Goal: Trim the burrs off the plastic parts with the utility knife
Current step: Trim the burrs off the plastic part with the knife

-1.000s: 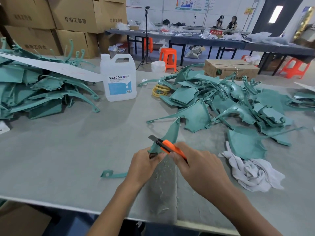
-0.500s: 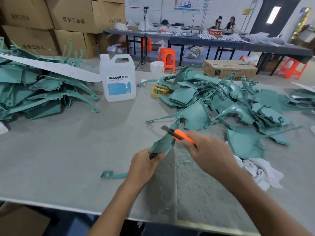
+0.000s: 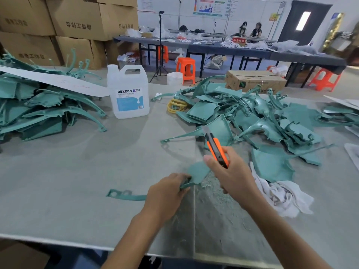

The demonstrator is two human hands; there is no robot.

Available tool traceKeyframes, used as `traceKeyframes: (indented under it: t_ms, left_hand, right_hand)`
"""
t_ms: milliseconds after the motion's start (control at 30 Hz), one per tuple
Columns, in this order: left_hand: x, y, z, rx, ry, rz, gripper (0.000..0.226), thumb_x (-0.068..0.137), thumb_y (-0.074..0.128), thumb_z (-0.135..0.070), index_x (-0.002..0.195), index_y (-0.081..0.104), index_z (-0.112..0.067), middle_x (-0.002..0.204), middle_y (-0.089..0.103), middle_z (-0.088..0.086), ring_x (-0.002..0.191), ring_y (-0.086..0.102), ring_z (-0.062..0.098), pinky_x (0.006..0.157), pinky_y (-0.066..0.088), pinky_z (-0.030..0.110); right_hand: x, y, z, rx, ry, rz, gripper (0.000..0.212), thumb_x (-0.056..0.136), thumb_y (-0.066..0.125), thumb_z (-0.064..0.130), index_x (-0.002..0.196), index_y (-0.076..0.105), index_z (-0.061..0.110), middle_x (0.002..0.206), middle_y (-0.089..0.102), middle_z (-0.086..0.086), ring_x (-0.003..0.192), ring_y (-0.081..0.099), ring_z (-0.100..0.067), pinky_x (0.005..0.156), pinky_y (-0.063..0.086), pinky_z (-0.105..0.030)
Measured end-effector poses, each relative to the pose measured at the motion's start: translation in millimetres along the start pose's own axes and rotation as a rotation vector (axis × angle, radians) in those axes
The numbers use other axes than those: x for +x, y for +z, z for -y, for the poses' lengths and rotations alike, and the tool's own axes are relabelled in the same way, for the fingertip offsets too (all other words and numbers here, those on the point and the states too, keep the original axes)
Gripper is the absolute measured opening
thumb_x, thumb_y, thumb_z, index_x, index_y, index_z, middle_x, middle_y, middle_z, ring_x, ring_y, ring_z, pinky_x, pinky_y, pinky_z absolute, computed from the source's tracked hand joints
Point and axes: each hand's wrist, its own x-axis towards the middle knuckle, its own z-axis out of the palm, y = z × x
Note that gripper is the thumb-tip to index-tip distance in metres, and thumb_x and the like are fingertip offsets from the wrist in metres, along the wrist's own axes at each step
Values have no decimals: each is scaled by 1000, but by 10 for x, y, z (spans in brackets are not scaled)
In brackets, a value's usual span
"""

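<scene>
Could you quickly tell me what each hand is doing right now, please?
Left hand: closed, holding the teal plastic part.
Right hand: closed, holding the orange utility knife.

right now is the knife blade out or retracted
Out: a bare silver blade sticks past the orange body of the knife in the right hand.

Stacked cardboard boxes (image 3: 77, 22), long dark tables (image 3: 223, 48), orange stools (image 3: 185, 66)

1 view only: wide-angle cam on the person's head, facing forward and down across the grey table (image 3: 58, 181). Left hand (image 3: 165, 193) and right hand (image 3: 233, 173) sit close under the lens, forearms entering bottom edge. Top of frame reaches the back tables (image 3: 223, 48) and far wall (image 3: 174, 8).
</scene>
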Motion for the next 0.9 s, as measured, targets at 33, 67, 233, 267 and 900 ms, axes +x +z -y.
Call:
traceKeyframes:
  t_ms: [33,67,233,267,900]
  left_hand:
    - [-17,-11,-17,90,34,-29,36,96,55,-30,131,55,-40,126,62,-16,110,62,16,83,51,36]
    - [-21,-41,-21,157,64,-60,43,91,58,-21,130,58,-39,125,63,-16,108,63,18,80,52,37]
    - [-23,-207,-40,331,98,84,69,86,56,-10,151,41,-26,153,44,-3,138,41,19,114,21,30]
    - [-60,-248,-95,338,93,124,73,88,52,-8,156,31,-25,158,35,-1,144,32,19,117,13,29]
    - [457,-316,267,2,11,212,46,103,46,-48,146,49,-34,156,43,-1,146,34,17,120,25,36]
  right_hand:
    - [-4,45,-40,-4,17,16,28,86,64,62,99,53,39,65,54,1,53,52,-15,52,51,-41]
    - [6,95,-93,15,47,20,24,86,68,53,98,53,38,65,53,3,52,52,-14,50,50,-39]
    - [108,427,-338,198,178,40,17,90,70,19,98,56,23,70,52,-4,48,52,-16,42,45,-32]
    - [130,486,-370,213,187,54,18,91,70,17,99,55,22,70,52,-5,48,51,-17,42,44,-31]
    - [630,584,-348,130,167,143,28,93,68,20,118,56,24,81,59,-5,59,57,-16,56,52,-37]
